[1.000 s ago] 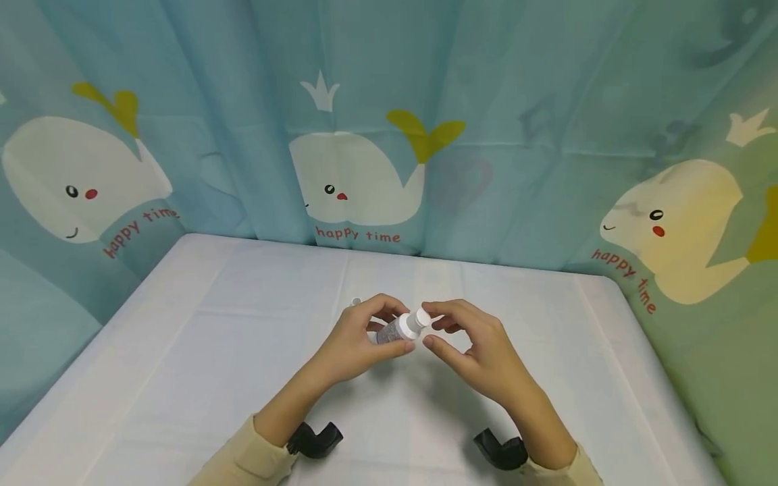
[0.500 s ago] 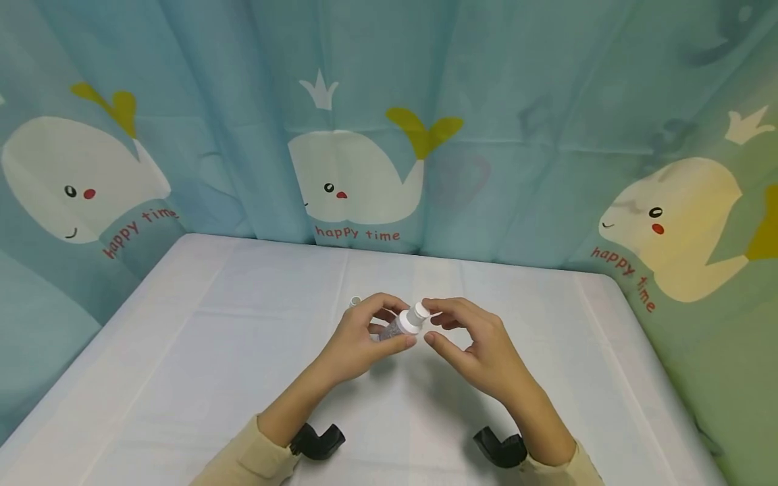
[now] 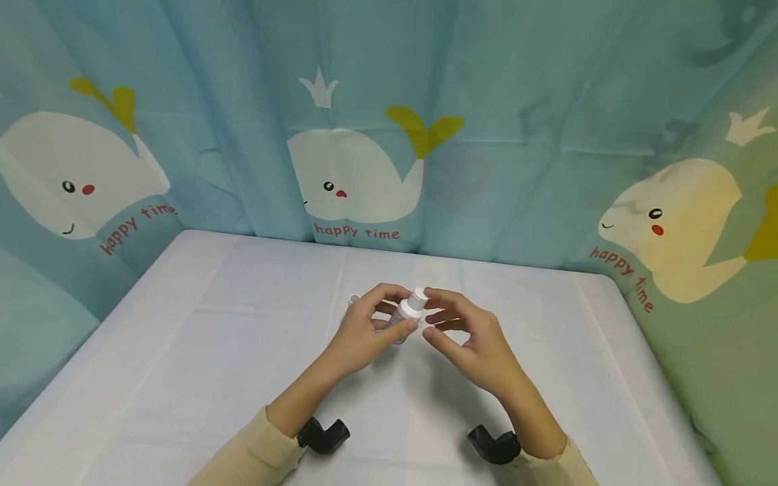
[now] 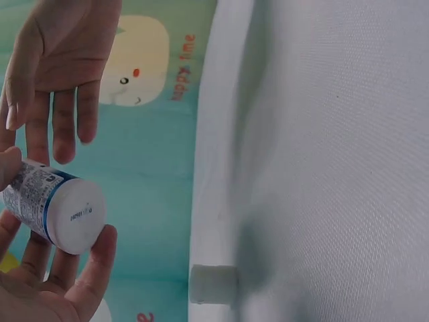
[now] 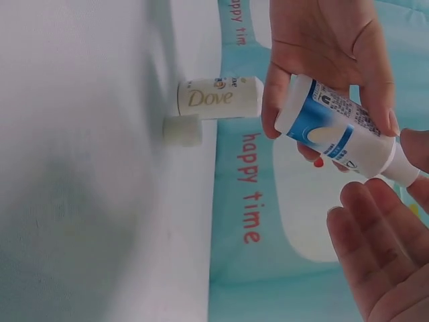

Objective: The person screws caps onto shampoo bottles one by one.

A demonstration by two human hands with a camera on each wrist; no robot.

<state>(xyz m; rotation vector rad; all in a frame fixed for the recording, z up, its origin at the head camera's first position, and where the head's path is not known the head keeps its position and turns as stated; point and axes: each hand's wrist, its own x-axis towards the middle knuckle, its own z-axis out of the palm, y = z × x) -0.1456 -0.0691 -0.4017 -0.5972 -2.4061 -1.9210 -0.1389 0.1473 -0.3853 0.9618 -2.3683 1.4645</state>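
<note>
My left hand grips a small white bottle with a blue label and fine print, thumb on the near side and fingers behind. The bottle tilts, its narrow white top up toward the right hand and its flat base facing the left wrist camera. My right hand is beside the top with fingers loosely bent and spread; its index fingertip is right at the top, while the thumb stands lower and apart in the head view.
A white Dove bottle stands upright on the white-covered table. Next to it is a small whitish cap, partly visible behind the left hand in the head view. A blue curtain with whales hangs behind the table.
The bottle in my left hand has tipped more upright and risen slightly in the head view. Both hands have shifted a little farther from me, with the right fingers still beside the top.
</note>
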